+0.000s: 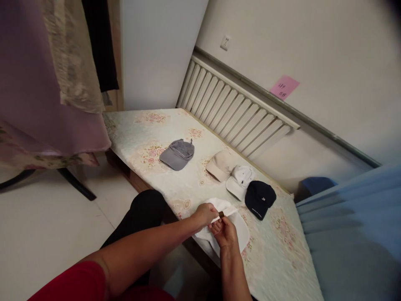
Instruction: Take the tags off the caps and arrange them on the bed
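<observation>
A white cap (242, 234) lies at the near edge of the bed, its brim to the right, partly covered by my hands. My left hand (204, 216) is closed in a pinch on the cap's strap. A small dark brass-coloured buckle (221, 214) shows between my hands. My right hand (226, 233), palm turned up, pinches the buckle end of the strap between thumb and finger. Just beyond are a black cap (260, 196), a white cap with small dark marks (240, 179) and a beige cap (221, 165), side by side. Farther left sits a grey cap (178, 154).
The caps rest on a flowered bed cover (288, 255). A white radiator (232, 102) runs along the wall behind it. Hanging clothes (72, 54) are at the left, above dark stand legs (77, 184). A blue curtain (351, 234) borders the right side.
</observation>
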{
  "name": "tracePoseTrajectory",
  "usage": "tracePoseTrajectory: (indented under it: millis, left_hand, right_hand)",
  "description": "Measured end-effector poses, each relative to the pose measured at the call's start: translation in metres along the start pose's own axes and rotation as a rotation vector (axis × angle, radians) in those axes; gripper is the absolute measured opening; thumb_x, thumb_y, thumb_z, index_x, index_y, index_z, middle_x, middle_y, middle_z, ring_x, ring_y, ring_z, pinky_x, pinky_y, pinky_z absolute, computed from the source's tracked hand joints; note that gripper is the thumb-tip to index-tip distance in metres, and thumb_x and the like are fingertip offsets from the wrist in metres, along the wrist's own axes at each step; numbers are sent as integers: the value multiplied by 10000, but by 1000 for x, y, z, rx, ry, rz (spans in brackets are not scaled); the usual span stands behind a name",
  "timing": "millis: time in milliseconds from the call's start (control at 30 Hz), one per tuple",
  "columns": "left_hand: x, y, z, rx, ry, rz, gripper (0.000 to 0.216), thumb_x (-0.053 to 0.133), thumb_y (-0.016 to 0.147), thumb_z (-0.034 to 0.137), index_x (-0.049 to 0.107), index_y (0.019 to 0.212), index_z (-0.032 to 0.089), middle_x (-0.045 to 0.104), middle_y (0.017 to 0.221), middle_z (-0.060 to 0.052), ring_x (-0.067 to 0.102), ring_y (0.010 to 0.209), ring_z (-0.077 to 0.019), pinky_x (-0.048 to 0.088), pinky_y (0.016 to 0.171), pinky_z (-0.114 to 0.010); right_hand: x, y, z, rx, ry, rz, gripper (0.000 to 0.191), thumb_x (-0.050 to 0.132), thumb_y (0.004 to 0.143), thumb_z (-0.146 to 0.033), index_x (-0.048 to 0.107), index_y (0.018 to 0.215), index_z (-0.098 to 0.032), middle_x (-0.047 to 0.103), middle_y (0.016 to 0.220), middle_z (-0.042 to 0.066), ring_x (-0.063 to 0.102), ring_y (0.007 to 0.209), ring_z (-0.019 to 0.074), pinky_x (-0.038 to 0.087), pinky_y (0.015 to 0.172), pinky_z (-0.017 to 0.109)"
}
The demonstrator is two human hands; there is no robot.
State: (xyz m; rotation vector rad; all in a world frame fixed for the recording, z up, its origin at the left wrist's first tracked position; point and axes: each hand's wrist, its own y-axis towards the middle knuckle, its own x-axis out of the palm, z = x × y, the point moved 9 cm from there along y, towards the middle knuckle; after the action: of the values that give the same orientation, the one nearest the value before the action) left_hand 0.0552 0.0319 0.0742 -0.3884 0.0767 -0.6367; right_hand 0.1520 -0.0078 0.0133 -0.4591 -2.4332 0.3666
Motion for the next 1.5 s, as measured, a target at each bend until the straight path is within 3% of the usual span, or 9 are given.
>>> tracePoseTrajectory:
  millis: [167,367,600,1000,1200,1500]
  left_hand:
    - [-3,1,0,13,-29,41,100,573,763,181,532,680,144,434,477,80,376,415,-60,288,426,-182]
    - [-2,1,0,30,-73,35,148,594,728,169,483,631,160,450,445,81,397,404,-63,263,424,-184]
    - [5,-4,6,54,-208,-77,155,569,721,194,438,639,184,520,416,56,513,405,-113,329,445,-207]
    - [13,7,-1,120,-279,-157,151,481,687,110,382,633,209,551,399,40,546,399,-133,377,444,-221]
    - [11,14,-9,143,-256,-103,150,486,652,96,389,632,209,521,385,59,539,399,-133,392,450,-219]
    - [14,13,-10,166,-121,-123,144,479,684,139,377,615,213,535,438,52,560,460,-135,420,500,-234]
  right_hand:
    - [6,-3,-3,-29,-59,-25,339,727,610,-305,421,515,-194,328,397,-90,275,363,44,237,374,184]
    - [17,-12,-12,-127,-135,-31,313,732,648,-338,464,565,-199,393,451,-76,335,392,63,297,404,209]
    - [28,-22,-23,-230,-269,-58,219,654,716,-311,524,575,-205,444,511,-48,410,487,112,370,495,261]
    - [30,-33,-41,-421,-650,-81,370,480,878,-450,555,597,-221,517,570,-5,473,564,159,372,581,298]
    - [26,-27,-41,-394,-750,22,432,505,871,-536,522,588,-212,494,515,-29,474,521,144,371,563,282]
    - [22,-29,-37,-387,-608,146,420,542,835,-510,475,533,-226,440,443,-58,425,452,130,354,507,272]
